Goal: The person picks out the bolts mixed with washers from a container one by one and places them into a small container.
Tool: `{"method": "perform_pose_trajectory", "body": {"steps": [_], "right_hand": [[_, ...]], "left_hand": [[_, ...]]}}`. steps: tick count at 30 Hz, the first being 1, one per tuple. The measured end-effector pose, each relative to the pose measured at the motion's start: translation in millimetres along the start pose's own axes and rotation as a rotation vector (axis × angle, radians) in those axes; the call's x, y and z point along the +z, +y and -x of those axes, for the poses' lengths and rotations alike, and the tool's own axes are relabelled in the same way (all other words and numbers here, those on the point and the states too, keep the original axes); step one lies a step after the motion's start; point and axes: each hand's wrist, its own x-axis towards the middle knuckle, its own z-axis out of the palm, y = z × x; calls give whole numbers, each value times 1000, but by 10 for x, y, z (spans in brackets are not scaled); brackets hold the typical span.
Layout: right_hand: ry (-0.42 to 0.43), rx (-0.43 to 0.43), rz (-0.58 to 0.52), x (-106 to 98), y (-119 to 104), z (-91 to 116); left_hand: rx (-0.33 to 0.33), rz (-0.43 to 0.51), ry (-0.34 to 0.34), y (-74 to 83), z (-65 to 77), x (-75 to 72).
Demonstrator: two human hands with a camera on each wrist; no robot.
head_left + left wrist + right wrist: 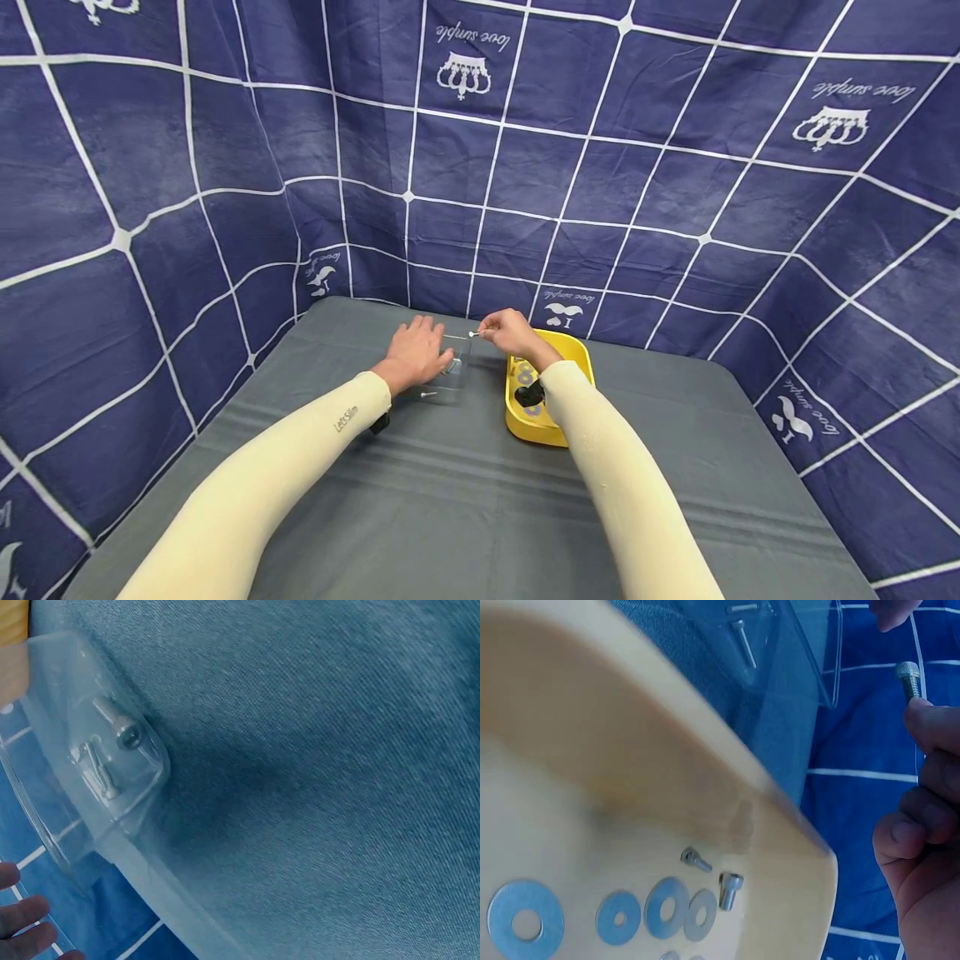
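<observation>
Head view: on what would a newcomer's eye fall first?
Probably the yellow tray on the grey table, partly hidden by the right forearm. To its left, the left hand is at a clear container, while the right hand pinches a bolt. Behind hangs blue cloth with white lines.

The hanging cloth [570, 167] is of deep blue colour, crossed by white lines which form a grid, and on it are printed white crowns, moustaches and lettering, while the table cover [450, 492] is grey in the head view and bluish in the wrist views. The 2 sleeves [277, 475] are cream, the left with small dark letters. The tray [536, 432] is bright yellow, paler in the right wrist view, the washers [551, 922] and the held screw [908, 673] are silvery grey, and the box [64, 720] is colourless and transparent.
</observation>
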Motion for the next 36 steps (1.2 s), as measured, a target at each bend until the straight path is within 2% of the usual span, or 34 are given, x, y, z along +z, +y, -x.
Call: {"method": "perform_pose_trajectory", "body": {"steps": [19,23,29,36], "right_hand": [[-20,-18,2,181,-156,-80],[-12,-21,-1,222,-183,-98],[-13,-29,-17,282,-226,-135],[-30,-8,-34,339,-250,-162]], "left_hand": [[-26,-5,-17,-235,96,109],[-31,-6,-18,-263,106,135],[-62,26,-55,-296,143,180],[-87,55,-40,-303,135,253]]}}
